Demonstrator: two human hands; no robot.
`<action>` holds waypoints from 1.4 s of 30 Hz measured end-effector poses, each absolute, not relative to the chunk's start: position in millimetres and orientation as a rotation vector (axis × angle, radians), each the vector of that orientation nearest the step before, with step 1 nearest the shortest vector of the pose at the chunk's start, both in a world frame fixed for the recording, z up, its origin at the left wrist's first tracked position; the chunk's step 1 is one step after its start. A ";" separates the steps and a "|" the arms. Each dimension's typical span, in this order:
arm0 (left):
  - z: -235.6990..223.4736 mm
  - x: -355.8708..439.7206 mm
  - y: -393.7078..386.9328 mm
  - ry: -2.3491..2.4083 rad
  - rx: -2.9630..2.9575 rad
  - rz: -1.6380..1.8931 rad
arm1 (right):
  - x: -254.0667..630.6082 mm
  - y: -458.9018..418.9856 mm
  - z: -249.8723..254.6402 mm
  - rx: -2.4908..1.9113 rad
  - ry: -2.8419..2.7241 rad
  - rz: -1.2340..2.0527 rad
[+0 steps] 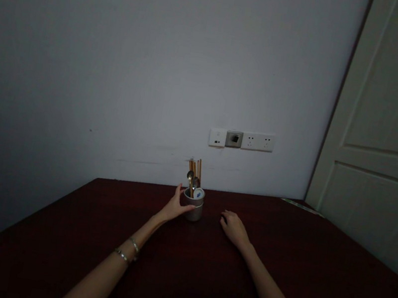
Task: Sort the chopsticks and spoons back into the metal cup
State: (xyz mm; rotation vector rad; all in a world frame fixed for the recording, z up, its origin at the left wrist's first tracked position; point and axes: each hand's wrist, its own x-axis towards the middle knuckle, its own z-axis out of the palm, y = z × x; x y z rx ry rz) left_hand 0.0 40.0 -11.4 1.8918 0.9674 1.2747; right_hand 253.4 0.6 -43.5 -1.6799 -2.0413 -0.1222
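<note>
A grey cylindrical utensil holder (pixel 195 214) stands upright on the dark red table (pixel 178 277), near the wall. Chopsticks (pixel 200 170), metal spoons (pixel 190 174) and a white ceramic spoon (pixel 198 193) with a blue mark stick up out of it. My left hand (pixel 173 208) grips the holder from the left, its thumb across the front and the other fingers reaching round the far side, partly hidden. To the right of the holder, apart from it, my right hand (pixel 234 226) rests palm down on the tabletop, fingers loosely bent and holding nothing.
Behind the table rises a pale wall (pixel 160 62) with a row of sockets (pixel 258 142) and a switch plate (pixel 234 139). At the right is a light panelled door (pixel 395 124). A thin patterned strip (pixel 301 206) lies at the table's far right edge.
</note>
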 end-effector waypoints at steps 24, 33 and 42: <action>15.1 -14.9 22.4 1.186 1.506 1.618 | 260.5 10.9 -56.3 -1.617 -2.004 -0.060; 33.6 -159.6 -6.5 1.553 1.560 1.710 | 268.1 24.9 -70.0 -1.579 -2.053 -0.079; 23.4 -258.1 -45.1 1.739 1.451 1.800 | 279.9 43.4 -87.3 -1.506 -2.078 -0.065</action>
